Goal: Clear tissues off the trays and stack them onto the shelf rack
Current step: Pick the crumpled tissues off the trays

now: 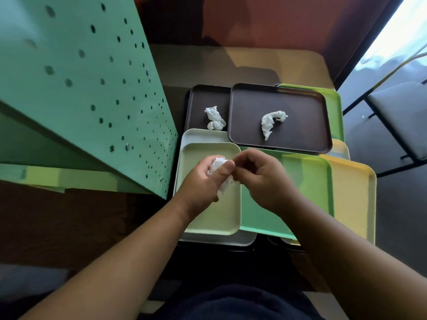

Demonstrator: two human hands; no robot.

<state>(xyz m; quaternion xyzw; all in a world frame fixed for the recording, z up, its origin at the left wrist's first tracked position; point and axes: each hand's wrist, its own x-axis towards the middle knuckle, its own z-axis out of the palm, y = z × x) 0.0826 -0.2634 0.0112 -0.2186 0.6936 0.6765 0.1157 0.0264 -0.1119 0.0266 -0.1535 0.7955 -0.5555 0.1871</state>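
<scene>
My left hand (208,179) is closed around a crumpled white tissue (218,163) above a pale green tray (221,218). My right hand (258,176) is right beside it, its fingertips curled at the tissue's edge. Whether they pinch the tissue I cannot tell. A second crumpled tissue (215,118) lies on the dark brown tray (201,100) at the back left. A third tissue (270,124) lies on the larger brown tray (300,135) that overlaps it. A bright green tray (307,181) and a yellow tray (351,192) lie under my right hand and to its right.
The green perforated shelf rack (92,88) stands close on the left, its side panel next to the trays. A light grey tray (242,240) sits under the pale green one. The trays rest on a tan table (288,63). A dark chair (402,116) stands at the right.
</scene>
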